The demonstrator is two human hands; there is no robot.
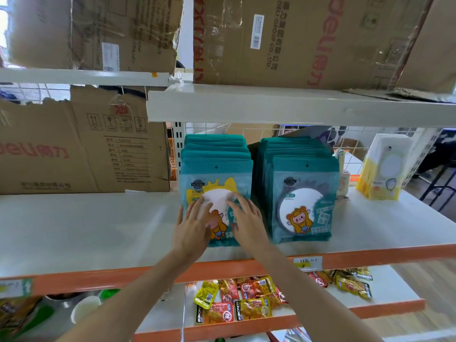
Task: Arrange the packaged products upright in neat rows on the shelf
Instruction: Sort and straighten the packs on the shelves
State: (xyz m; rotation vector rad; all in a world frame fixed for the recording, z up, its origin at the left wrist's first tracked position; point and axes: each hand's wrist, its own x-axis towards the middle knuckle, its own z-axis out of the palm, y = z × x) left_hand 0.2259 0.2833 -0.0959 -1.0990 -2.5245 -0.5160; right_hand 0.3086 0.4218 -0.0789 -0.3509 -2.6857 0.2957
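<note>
Two rows of teal mirror packets stand upright on the white shelf (98,223). The left row (217,174) has a packet with a yellow cartoon figure at its front. The right row (303,191) shows a round mirror window and the same figure. My left hand (191,224) lies flat with straight fingers on the lower left of the left row's front packet. My right hand (244,218) presses its straight fingers on the right side of that same packet. Neither hand grips anything.
A yellow-and-white packet (383,169) stands at the shelf's right. A torn cardboard box (79,146) fills the left part. Larger boxes (296,40) sit on the shelf above. Snack sachets (237,302) lie on the lower shelf. The shelf's orange front edge (222,269) runs below my hands.
</note>
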